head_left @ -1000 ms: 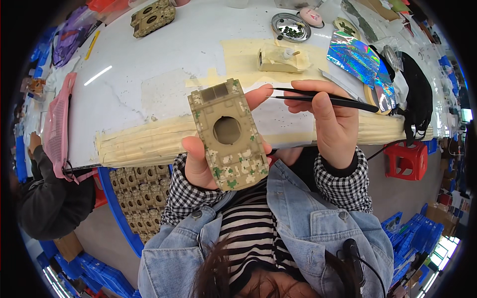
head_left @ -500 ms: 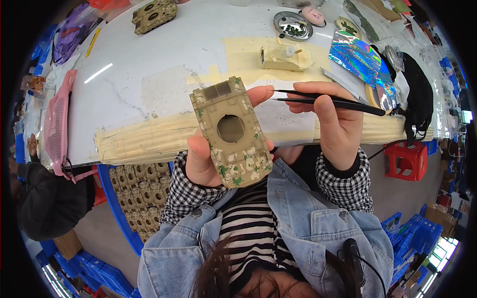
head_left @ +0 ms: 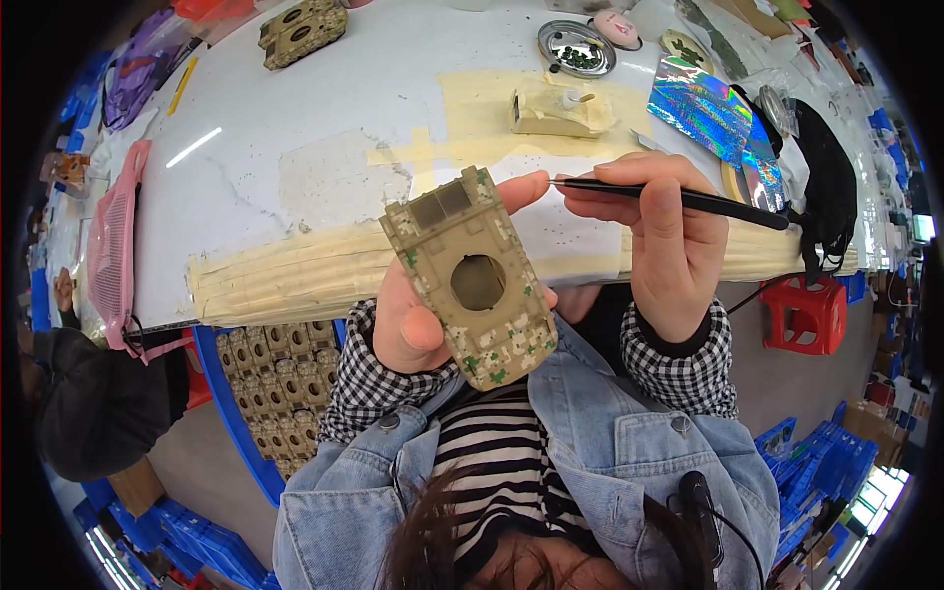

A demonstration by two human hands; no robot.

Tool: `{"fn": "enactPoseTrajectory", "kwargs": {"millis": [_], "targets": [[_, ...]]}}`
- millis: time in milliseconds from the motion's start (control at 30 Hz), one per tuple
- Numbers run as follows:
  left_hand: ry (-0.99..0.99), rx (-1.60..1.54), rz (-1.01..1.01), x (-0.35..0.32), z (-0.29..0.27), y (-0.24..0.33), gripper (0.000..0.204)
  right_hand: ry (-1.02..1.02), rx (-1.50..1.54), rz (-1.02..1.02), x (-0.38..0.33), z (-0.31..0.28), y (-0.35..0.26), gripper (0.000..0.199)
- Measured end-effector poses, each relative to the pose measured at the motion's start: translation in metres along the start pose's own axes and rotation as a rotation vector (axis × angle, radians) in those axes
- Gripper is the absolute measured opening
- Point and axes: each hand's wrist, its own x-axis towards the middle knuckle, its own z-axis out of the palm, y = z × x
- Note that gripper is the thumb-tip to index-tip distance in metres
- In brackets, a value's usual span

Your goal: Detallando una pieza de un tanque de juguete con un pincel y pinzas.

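My left hand grips a camouflage toy tank hull over the table's near edge. The hull is tan with green and white patches and has a round hole through its top. My left index finger sticks out past the hull's right side. Black tweezers lie in my right hand, pinched between thumb and fingers. Their prongs are together, and the tips touch or nearly touch my left index fingertip. Whether something tiny sits between the tips is too small to tell.
A masking-taped block stands on the white table. Behind it is a round metal dish of small green pieces. Holographic sheets lie at right, another camouflage hull far left. Below left, a blue crate holds several hulls.
The tweezers' prongs have come together and their tips moved right up to my left index fingertip. The hull has shifted slightly right and down and turned a little.
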Motion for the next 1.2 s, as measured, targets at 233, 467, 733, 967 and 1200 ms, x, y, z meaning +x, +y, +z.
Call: {"fn": "enactPoseTrajectory", "kwargs": {"millis": [233,467,733,967,1200], "targets": [[0.021,0.014,0.035,-0.002,0.003,-0.004,0.121,-0.02,0.06,0.039,0.001,0.0,-0.001,0.03],[-0.019,0.018,0.02,-0.003,0.0,-0.004,0.121,-0.03,0.081,0.064,0.001,-0.001,-0.002,0.032],[-0.004,0.027,0.013,-0.002,0.002,-0.002,0.12,-0.014,0.066,0.089,0.002,0.0,-0.002,0.033],[0.009,-0.001,0.02,-0.002,0.002,-0.003,0.121,-0.011,0.062,0.102,0.003,0.0,-0.002,0.034],[-0.095,-0.046,-0.004,0.001,-0.008,-0.003,0.109,-0.033,-0.054,0.05,0.003,-0.001,-0.001,0.037]]}}
